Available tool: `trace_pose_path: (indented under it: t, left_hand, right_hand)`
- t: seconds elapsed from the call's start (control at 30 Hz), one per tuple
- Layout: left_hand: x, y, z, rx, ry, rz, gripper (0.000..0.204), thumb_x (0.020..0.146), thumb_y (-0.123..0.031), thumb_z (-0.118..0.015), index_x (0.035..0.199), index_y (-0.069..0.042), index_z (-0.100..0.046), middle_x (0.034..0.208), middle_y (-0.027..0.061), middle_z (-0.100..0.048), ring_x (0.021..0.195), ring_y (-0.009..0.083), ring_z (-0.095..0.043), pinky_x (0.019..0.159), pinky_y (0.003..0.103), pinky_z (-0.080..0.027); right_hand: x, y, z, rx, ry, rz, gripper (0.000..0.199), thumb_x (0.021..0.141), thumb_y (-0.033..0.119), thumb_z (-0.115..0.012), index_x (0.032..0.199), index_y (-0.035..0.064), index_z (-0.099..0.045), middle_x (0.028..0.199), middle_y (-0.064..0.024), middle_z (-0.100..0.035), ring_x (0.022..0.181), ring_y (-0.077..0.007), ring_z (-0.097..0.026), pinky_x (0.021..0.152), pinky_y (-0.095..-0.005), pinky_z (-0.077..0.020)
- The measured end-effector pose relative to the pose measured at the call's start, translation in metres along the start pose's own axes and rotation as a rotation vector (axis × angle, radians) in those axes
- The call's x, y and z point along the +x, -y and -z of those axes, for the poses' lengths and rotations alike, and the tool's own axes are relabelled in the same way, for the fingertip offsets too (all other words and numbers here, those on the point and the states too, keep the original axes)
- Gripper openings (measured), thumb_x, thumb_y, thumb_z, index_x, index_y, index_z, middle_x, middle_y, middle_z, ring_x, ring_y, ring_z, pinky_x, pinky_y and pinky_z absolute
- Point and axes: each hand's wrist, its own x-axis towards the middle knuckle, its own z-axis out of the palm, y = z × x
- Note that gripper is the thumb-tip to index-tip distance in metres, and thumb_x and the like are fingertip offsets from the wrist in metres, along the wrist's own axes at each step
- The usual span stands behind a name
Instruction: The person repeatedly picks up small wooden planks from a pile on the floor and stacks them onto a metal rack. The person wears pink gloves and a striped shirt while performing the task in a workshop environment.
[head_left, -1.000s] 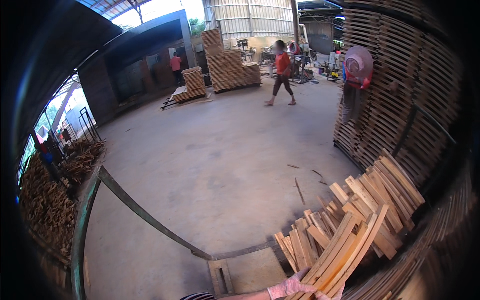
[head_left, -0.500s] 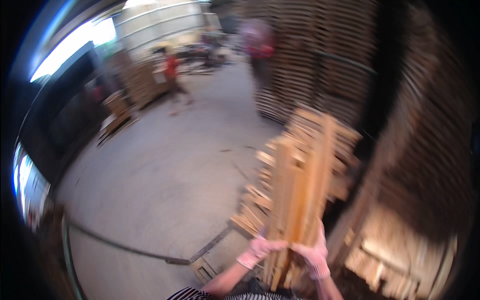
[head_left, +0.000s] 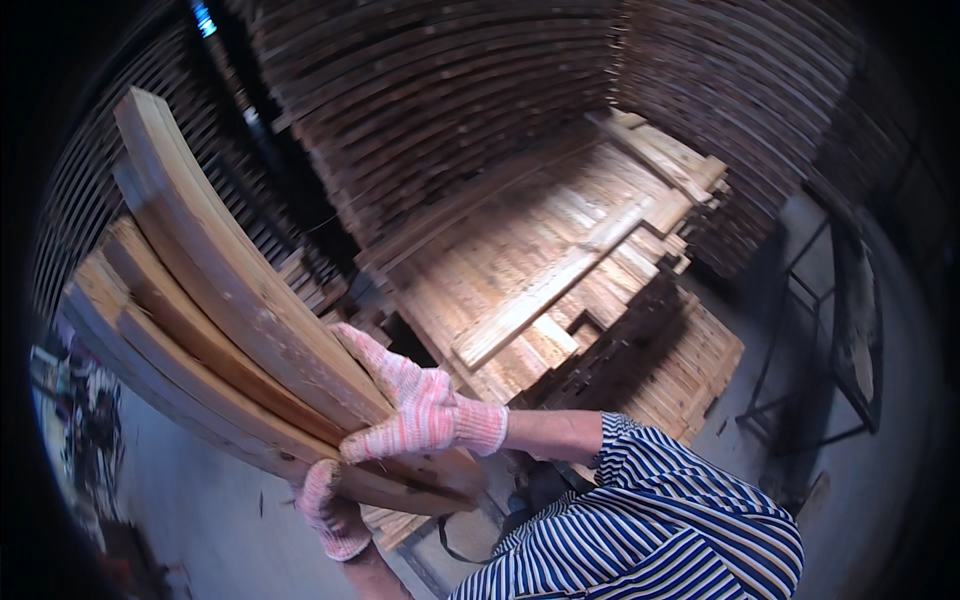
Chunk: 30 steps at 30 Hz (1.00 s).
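Both my hands, in pink-and-white knit gloves, grip a bundle of several long wooden boards (head_left: 250, 300) near its lower end. The bundle slants up and away to the left. My right hand (head_left: 420, 410) is wrapped over the upper side of the boards, its thumb across their faces. Lower down, my left hand (head_left: 330, 510) closes on the underside edge, with part of its fingers hidden behind the wood. To the right of the bundle lies a broad waist-high stack of boards (head_left: 500, 260), with a loose plank (head_left: 560, 290) lying across its top.
Tall stacks of layered boards (head_left: 450, 100) rise behind the low stack and on the far right. A lower pile of boards (head_left: 670, 370) sits below its near side. At the right stands a dark metal frame (head_left: 825, 330) on the concrete floor (head_left: 210, 520).
My view has swung to the right, from the open floor and two people to the board stacks. The held bundle, upright before, now leans left. Both hands still grip it.
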Motion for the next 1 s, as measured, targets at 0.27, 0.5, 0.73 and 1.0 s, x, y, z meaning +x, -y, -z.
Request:
trace_pose_path:
  t: [0.27, 0.5, 0.73, 1.0]
  left_hand:
    - [0.126, -0.01, -0.126, 0.065, 0.217, -0.419, 0.059, 0.089, -0.029, -0.072, 0.134, 0.004, -0.051, 0.125, 0.015, -0.06, 0.113, 0.023, -0.06, 0.101, 0.039, -0.051]
    - [0.227, 0.068, -0.168, 0.48, 0.565, -0.231, 0.065, 0.078, -0.019, -0.088, 0.132, -0.004, -0.054, 0.115, 0.0069, -0.069, 0.102, 0.0181, -0.067, 0.087, 0.037, -0.058]
    - [0.25, 0.062, -0.276, 0.106, 0.673, -0.141, 0.075, 0.082, -0.019, -0.084, 0.144, -0.007, -0.043, 0.125, 0.008, -0.063, 0.112, 0.0197, -0.063, 0.097, 0.036, -0.053]
    - [0.204, 0.146, -0.405, -0.006, 0.579, 0.582, 0.086, 0.089, -0.052, -0.07, 0.143, 0.008, -0.041, 0.12, 0.025, -0.062, 0.104, 0.0308, -0.068, 0.092, 0.041, -0.061]
  right_hand:
    - [0.043, 0.098, 0.107, -0.295, -0.277, 0.104, 0.117, 0.058, 0.027, -0.095, 0.152, 0.0047, -0.03, 0.132, -0.0155, -0.057, 0.123, -0.0227, -0.056, 0.103, -0.0319, -0.048]
    - [0.057, -0.069, 0.213, -0.481, -0.273, 0.391, 0.128, 0.062, 0.023, -0.096, 0.159, 0.0086, -0.013, 0.151, -0.0132, -0.043, 0.14, -0.0255, -0.043, 0.12, -0.0374, -0.0325]
    - [0.049, -0.067, 0.252, 0.149, -0.431, 0.078, 0.116, 0.074, 0.019, -0.091, 0.159, 0.0085, -0.014, 0.145, -0.0106, -0.049, 0.133, -0.0202, -0.048, 0.111, -0.0354, -0.0419]
    - [-0.033, -0.022, 0.405, 0.247, -0.283, -0.425, 0.092, 0.076, 0.025, -0.089, 0.143, -0.0089, -0.037, 0.128, -0.0182, -0.061, 0.113, -0.0219, -0.062, 0.103, -0.0329, -0.0518]
